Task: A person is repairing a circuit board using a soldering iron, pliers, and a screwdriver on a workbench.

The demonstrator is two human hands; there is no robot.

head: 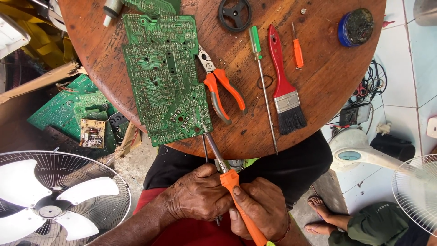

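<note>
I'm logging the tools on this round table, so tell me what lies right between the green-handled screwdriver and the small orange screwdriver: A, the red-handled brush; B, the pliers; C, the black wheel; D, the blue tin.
A: the red-handled brush lies between the green-handled screwdriver and the small orange screwdriver.

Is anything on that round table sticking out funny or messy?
Yes. The big green circuit board hangs over the edge of the wooden table near the hands. The blue tin looks grimy and blackened inside.
</note>
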